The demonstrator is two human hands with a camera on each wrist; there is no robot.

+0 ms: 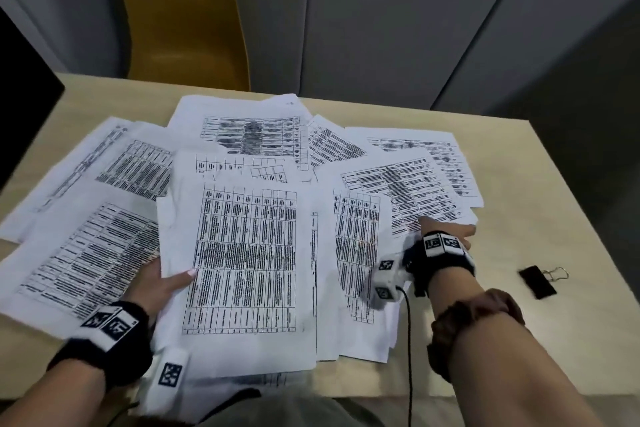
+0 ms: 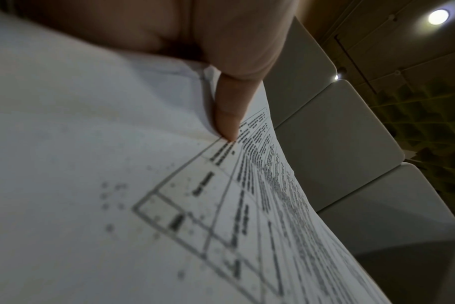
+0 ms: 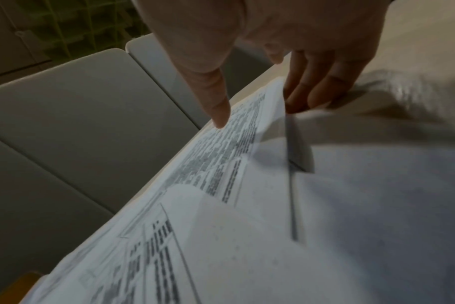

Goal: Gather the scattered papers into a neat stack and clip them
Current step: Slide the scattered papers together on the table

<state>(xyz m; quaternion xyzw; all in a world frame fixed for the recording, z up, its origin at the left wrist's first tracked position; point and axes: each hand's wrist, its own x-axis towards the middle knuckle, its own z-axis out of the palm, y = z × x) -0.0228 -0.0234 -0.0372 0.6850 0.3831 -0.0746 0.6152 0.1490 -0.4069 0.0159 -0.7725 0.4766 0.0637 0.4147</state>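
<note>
Papers (image 1: pixel 242 253): thin white printed sheets, fanned between my hands. Head view: left hand (image 1: pixel 159 284) pinches the near sheaf; right hand (image 1: pixel 446 236) grips a sheet's edge; binder clip (image 1: pixel 540 281) beyond my right. Left wrist view: thumb (image 2: pixel 229 115) on top. Right wrist view: fingers (image 3: pixel 312 90) beneath. I'd sweep inward, square edges.

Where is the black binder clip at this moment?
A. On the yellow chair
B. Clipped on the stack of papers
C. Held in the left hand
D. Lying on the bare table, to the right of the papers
D: in the head view the binder clip lies alone on the table, right of the right hand and apart from the papers, while the left hand holds a sheet.
</note>
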